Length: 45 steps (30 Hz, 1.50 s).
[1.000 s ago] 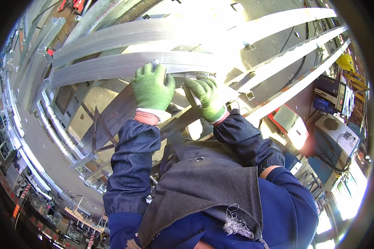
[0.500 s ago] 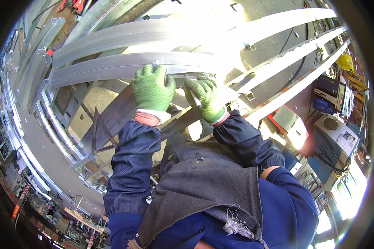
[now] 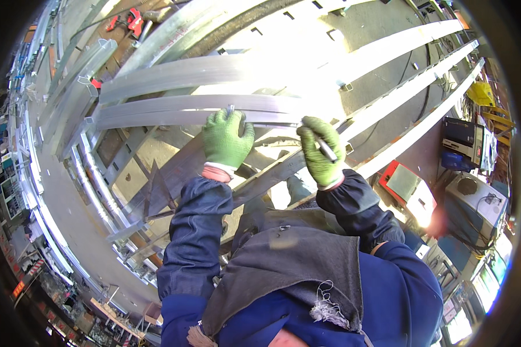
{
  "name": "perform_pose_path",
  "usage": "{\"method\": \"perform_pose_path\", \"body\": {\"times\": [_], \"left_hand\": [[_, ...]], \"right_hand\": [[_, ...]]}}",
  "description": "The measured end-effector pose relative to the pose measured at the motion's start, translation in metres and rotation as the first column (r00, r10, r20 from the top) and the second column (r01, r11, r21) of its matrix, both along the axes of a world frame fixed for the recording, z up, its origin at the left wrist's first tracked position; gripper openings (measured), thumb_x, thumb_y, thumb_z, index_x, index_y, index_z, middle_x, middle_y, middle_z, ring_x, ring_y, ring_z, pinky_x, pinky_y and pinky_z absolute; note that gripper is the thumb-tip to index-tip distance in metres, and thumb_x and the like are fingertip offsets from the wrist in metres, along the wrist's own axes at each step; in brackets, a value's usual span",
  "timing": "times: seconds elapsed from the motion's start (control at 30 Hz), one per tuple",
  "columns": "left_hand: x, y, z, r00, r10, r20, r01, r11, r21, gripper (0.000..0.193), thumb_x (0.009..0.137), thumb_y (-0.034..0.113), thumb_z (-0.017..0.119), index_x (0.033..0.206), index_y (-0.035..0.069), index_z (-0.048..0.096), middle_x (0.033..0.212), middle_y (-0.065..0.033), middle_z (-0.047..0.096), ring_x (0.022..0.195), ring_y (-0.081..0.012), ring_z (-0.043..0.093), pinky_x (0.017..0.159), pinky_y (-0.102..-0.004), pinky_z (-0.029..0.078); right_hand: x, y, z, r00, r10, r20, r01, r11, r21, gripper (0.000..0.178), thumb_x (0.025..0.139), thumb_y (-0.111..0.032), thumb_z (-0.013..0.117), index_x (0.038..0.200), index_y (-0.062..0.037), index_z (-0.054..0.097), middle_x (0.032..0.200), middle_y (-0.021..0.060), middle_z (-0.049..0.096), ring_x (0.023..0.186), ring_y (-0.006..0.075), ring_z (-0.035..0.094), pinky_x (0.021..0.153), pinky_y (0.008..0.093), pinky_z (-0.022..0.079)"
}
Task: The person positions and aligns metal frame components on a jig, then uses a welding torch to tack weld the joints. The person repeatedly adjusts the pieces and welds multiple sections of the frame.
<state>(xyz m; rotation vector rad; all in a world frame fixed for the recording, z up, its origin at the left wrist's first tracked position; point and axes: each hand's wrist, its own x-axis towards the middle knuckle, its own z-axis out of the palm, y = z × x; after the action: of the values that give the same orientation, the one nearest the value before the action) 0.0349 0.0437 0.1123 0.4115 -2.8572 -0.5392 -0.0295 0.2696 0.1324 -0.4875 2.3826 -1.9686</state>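
Note:
My left hand [image 3: 228,139], in a green glove, is closed over the near edge of a long silvery metal bar [image 3: 156,111]. A small shiny piece [image 3: 231,108] sticks up beyond its fingertips; what it belongs to is hidden. Beside that hand, a thin strip [image 3: 275,124] runs along the bar's near edge. My right hand [image 3: 323,147], also green-gloved, is raised at the strip's right end, closed around a slim pen-like marker [image 3: 327,150] with a pale barrel. Glare washes out the bar's right part.
Another wide metal bar [image 3: 173,78] lies beyond. Long beams [image 3: 411,92] stretch to the right over the floor. A dark steel beam [image 3: 272,170] crosses near my body. Red-handled clamps [image 3: 134,23] sit far left. A red-sided box [image 3: 408,188] and a grey machine [image 3: 474,194] stand right.
My right hand has moved right, off the bar's edge, with the pen-like marker turned in its fingers. My left hand stays on the bar. The whole view has shifted slightly.

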Motion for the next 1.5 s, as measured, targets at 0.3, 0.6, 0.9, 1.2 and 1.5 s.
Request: {"method": "perform_pose_path", "body": {"times": [0.3, 0.6, 0.9, 1.2, 1.5], "left_hand": [[0.014, 0.036, 0.021, 0.983, -0.039, -0.180, 0.104, 0.924, 0.368, 0.023, 0.083, 0.013, 0.082, 0.103, 0.006, 0.075, 0.098, -0.0126, 0.070, 0.089, -0.0301, 0.067, 0.087, -0.0422, 0.054], [0.077, 0.073, 0.033, 0.973, 0.028, 0.229, -0.231, 0.116, 0.966, 0.021, 0.100, 0.012, 0.079, 0.117, 0.004, 0.068, 0.087, 0.0058, 0.061, 0.069, -0.0019, 0.051, 0.059, -0.0202, 0.044], [0.114, 0.057, 0.021, 0.991, 0.030, 0.129, -0.130, 0.016, 0.991, 0.030, 0.105, 0.027, 0.076, 0.120, 0.004, 0.065, 0.093, 0.0018, 0.065, 0.079, -0.0044, 0.057, 0.070, -0.0240, 0.052], [0.099, 0.063, 0.058, 0.999, 0.025, 0.029, -0.037, 0.355, 0.934, 0.050, 0.092, 0.020, 0.089, 0.129, 0.002, 0.059, 0.113, -0.0044, 0.067, 0.102, -0.0119, 0.069, 0.084, -0.0277, 0.060], [0.026, 0.005, 0.033, 0.961, 0.271, -0.051, -0.033, 0.297, 0.954, 0.024, 0.098, 0.010, 0.082, 0.108, 0.009, 0.061, 0.093, 0.0054, 0.060, 0.084, -0.0062, 0.058, 0.075, -0.0239, 0.053]], "right_hand": [[-0.022, 0.022, 0.033, 0.987, -0.100, 0.129, 0.130, 0.959, -0.251, 0.030, 0.108, -0.002, 0.063, 0.137, 0.0047, 0.065, 0.115, 0.0157, 0.075, 0.109, 0.0218, 0.072, 0.099, 0.0340, 0.057], [0.007, 0.027, 0.044, 0.923, 0.158, 0.351, 0.005, 0.907, -0.421, 0.034, 0.113, -0.014, 0.059, 0.142, 0.0031, 0.065, 0.116, 0.0128, 0.077, 0.108, 0.0196, 0.073, 0.099, 0.0344, 0.057], [0.013, 0.014, 0.061, 0.727, 0.439, 0.529, -0.241, 0.883, -0.402, 0.030, 0.109, -0.011, 0.067, 0.137, -0.0007, 0.071, 0.104, 0.0059, 0.076, 0.095, 0.0111, 0.070, 0.087, 0.0270, 0.057], [0.032, -0.007, 0.039, 0.819, 0.574, 0.006, -0.574, 0.818, 0.029, 0.039, 0.098, -0.005, 0.076, 0.137, -0.0063, 0.070, 0.107, 0.0140, 0.077, 0.093, 0.0228, 0.074, 0.086, 0.0348, 0.059], [0.011, -0.044, 0.017, 0.888, 0.350, 0.299, -0.255, 0.914, -0.314, 0.035, 0.113, -0.010, 0.058, 0.146, 0.0002, 0.062, 0.113, 0.0105, 0.077, 0.104, 0.0172, 0.072, 0.098, 0.0319, 0.056]]}}
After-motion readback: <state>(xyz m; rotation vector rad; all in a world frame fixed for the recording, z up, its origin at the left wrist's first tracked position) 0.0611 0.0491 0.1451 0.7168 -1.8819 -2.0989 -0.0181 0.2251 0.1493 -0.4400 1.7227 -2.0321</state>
